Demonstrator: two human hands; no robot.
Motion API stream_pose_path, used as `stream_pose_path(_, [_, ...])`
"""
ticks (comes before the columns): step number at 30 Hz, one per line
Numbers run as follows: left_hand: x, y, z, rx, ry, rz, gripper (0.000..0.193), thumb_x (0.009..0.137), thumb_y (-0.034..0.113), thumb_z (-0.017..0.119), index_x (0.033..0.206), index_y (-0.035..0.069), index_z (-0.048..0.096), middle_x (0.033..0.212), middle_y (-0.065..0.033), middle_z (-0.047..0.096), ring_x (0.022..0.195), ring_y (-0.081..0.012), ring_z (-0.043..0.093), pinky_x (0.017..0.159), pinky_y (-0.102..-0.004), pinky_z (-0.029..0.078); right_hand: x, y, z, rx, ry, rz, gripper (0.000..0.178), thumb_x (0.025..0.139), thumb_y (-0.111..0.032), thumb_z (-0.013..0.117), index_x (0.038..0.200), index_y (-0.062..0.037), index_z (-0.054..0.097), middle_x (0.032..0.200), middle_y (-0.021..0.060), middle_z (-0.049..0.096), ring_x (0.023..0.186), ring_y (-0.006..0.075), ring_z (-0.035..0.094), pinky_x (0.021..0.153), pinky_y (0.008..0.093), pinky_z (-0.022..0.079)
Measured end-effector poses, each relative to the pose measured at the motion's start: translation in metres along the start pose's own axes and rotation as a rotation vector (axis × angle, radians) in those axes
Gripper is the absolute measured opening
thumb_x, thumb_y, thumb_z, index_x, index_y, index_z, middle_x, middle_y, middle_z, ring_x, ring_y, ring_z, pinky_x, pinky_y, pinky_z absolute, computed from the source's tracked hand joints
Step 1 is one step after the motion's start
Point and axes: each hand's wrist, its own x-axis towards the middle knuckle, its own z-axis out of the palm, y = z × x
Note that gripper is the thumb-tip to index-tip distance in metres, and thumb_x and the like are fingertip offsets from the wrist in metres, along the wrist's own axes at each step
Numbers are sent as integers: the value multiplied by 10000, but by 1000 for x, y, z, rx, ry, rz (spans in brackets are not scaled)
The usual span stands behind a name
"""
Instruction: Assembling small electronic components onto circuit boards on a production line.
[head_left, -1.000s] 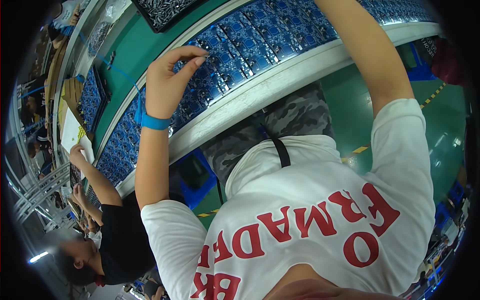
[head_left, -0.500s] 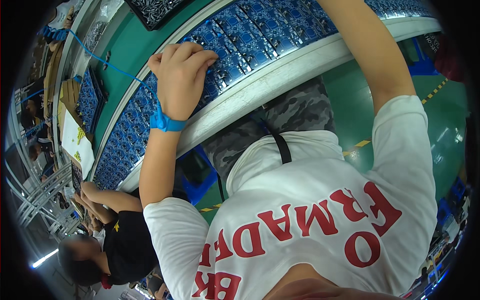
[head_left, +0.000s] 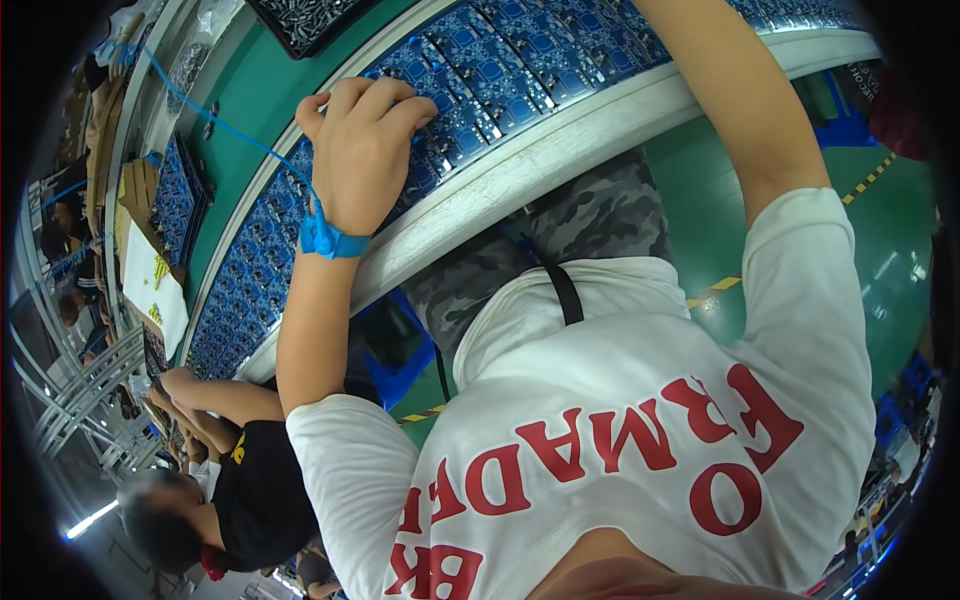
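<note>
My left hand [head_left: 365, 150], a blue wrist strap [head_left: 335, 242] around its wrist, rests palm down over the rows of blue circuit boards [head_left: 520, 60]. Its fingers are bent and spread apart, and nothing shows between them. The fingertips curl down toward the boards, partly hidden behind the hand. Only my right forearm [head_left: 740, 90] shows, reaching over the board line at the top right; the right hand lies beyond the upper edge.
A pale rail [head_left: 540, 170] borders the line on my side. Beyond stands a black tray of small metal parts [head_left: 305, 25]. Stacked boards [head_left: 180, 205] and a white sheet with yellow pieces [head_left: 150, 285] lie left. A co-worker in black [head_left: 265, 490] sits at lower left.
The fingers of my left hand have loosened and spread slightly, and the thumb is less visible. The right arm has hardly moved.
</note>
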Motion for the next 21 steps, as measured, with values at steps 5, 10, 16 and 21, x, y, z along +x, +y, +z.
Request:
stream_pose_path(5, [2, 0, 1, -7, 1, 23, 172, 788, 66, 694, 901, 194, 717, 927, 42, 618, 962, -200, 564, 917, -468, 337, 1, 6, 5, -9, 82, -82, 137, 771, -187, 715, 779, -51, 721, 847, 157, 699, 846, 346, 667, 767, 449, 529])
stream_pose_path(10, [5, -1, -8, -71, -146, 26, 187, 831, 85, 685, 966, 200, 744, 930, 34, 626, 982, -195, 567, 910, -470, 330, -3, 2, 3, 124, 112, -33, 133, 782, -165, 719, 820, -38, 707, 819, 130, 694, 801, 274, 670, 729, 389, 530])
stream_pose_path(16, [30, -99, -18, -128, 80, -120, 212, 923, 215, 650, 1114, 196, 740, 994, -35, 681, 953, -262, 640, 758, -439, 408, -62, -50, -18, 574, -64, -144, 129, 814, -115, 693, 892, -12, 702, 789, 109, 689, 729, 202, 656, 686, 321, 518])
stream_pose_path(21, [58, -105, -1, 170, 70, -524, 100, 802, 268, 716, 833, 182, 757, 861, -18, 687, 961, -271, 604, 862, -549, 381, -129, -81, -14, 295, -527, -312, 125, 869, -131, 661, 960, -65, 717, 923, 83, 697, 868, 282, 672, 793, 387, 540])
